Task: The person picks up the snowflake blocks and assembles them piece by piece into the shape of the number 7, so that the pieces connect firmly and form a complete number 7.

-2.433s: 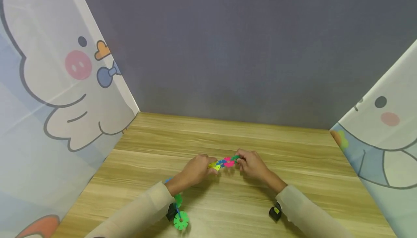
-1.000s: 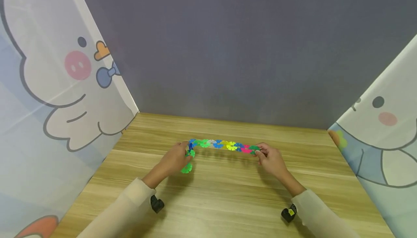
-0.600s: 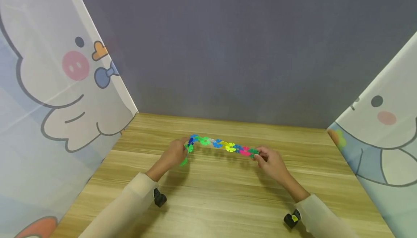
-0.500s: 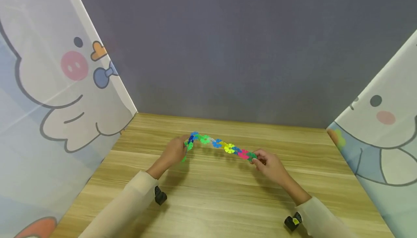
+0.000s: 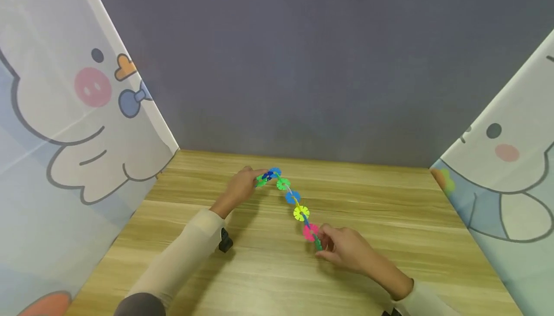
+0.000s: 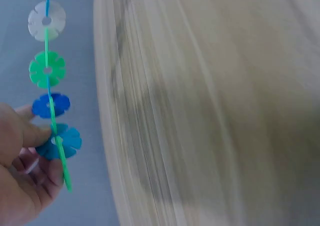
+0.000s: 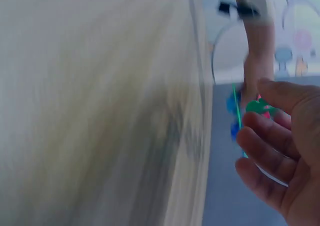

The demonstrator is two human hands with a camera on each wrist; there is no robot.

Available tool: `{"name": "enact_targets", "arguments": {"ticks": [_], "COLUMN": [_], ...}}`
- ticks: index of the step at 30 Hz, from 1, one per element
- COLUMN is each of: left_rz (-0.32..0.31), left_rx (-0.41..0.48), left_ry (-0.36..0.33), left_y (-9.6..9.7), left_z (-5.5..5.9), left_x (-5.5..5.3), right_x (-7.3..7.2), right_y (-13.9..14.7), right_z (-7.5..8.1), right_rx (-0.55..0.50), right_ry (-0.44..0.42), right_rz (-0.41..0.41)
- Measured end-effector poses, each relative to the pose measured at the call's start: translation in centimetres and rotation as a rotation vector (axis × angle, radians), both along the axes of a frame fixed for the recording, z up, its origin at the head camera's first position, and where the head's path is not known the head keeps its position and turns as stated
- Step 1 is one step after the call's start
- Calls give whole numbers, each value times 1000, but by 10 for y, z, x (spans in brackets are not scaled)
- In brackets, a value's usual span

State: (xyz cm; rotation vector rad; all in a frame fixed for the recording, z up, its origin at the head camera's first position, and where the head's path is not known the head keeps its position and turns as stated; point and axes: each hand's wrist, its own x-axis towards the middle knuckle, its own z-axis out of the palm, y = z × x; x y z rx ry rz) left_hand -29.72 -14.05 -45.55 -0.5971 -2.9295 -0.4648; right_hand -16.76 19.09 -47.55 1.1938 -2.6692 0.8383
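Observation:
A chain of slotted plastic flower discs [image 5: 301,213] hangs between both hands in the head view, slanting from far left to near right. My left hand [image 5: 240,188] pinches its far end around a green disc [image 5: 261,180] and blue discs. In the left wrist view, the thumb lies at a light blue disc [image 6: 70,140], and a green disc [image 6: 63,163] ends the chain edge-on. My right hand [image 5: 348,248] pinches the dark green disc [image 5: 318,243] at the near end, beside a pink disc [image 5: 309,232]. In the right wrist view, that green disc [image 7: 257,106] shows between thumb and forefinger.
Beneath the hands is a wood-grain table [image 5: 216,277]. A grey panel [image 5: 277,66] stands behind it, with cartoon-printed sheets [image 5: 143,162] on the left and right sides. A small black camera [image 5: 225,241] sits at the left wrist.
The chain, first bunched, was stretched level between the hands. Since then my right hand has come nearer and leftward, my left hand slightly farther and rightward, so the chain slants steeply.

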Motion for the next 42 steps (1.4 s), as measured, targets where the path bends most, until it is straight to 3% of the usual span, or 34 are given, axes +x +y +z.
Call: {"name": "enact_targets", "arguments": {"ticks": [7,11,15,23,28,33,42], "left_rz": [-187,-265,-309,-254,-263,-282,-298], "left_rx": [46,25,15,7,-10,-32,15], "left_ry": [-1,21,21,-54,-27,-2,-17], "left_y": [29,46,60,72,75,76,74], "left_z": [-3,-7,-16,-29,-34,-37,-40], "left_x": [-21,-27,-31,-33,-35,-36,-35], "right_x": [21,29,34,38,39,38,34], "right_y": [-24,-33,-37,-37,-37,-37,-33], "right_z": [-6,-12,-15,-17,-19,-20,-28], "right_rx": [85,135,202,257,248,258,238], "right_ry": [174,283,328,300,273,188,118], "right_rz": [83,119,124,125,128,189,241]}}
